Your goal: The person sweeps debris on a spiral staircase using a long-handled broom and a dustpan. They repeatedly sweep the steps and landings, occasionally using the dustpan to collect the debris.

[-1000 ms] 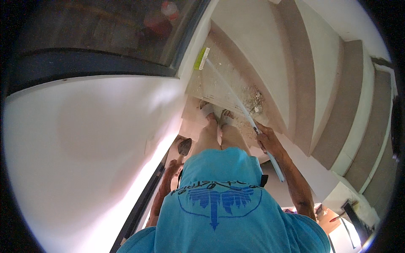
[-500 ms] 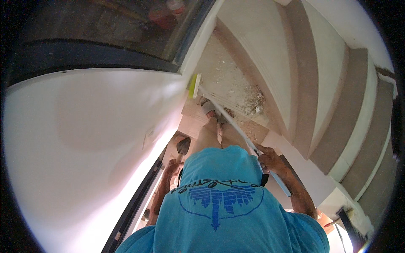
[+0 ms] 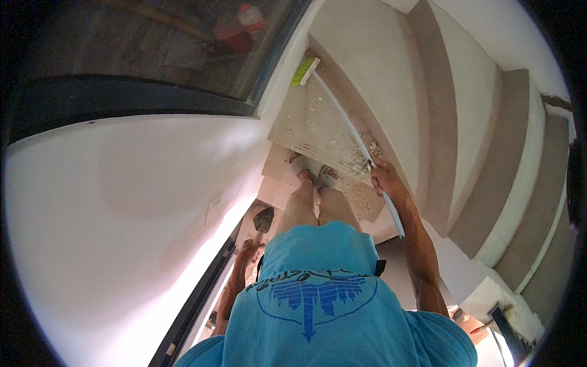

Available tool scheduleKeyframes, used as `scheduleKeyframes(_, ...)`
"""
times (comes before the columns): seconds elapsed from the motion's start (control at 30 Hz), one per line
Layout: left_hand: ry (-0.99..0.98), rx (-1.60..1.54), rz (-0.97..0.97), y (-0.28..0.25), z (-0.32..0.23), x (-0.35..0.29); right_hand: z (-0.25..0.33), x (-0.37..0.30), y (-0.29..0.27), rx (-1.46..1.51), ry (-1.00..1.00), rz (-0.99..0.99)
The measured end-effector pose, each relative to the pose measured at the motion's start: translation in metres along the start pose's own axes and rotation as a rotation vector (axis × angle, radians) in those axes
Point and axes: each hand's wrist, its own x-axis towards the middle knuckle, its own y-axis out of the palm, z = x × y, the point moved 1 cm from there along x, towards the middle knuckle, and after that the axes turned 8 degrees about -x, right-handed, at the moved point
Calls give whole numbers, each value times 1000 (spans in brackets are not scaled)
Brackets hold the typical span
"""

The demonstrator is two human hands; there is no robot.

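One outstretched right hand (image 3: 384,181) around broom handle (image 3: 342,119)

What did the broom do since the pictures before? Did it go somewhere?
The right hand pushed the long-handled broom forward: its green-yellow head slid along the dusty step up into the corner by the white wall. The hand kept its grip on the handle throughout. The left hand stayed low beside the wall, and the feet stayed on the same step.
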Motion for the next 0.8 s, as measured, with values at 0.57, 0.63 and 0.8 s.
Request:
scheduleKeyframes(0.57,-153,-120,-29,2,-50,-12,-40,-48,15,67,77,57)
scheduleKeyframes(0.63,-173,-157,-63,-1,-60,-21,-50,-83,5,36,166,59)
scheduleKeyframes(0.8,-236,-87,-100,9,-26,-10,-52,-168,5,53,181,-86)
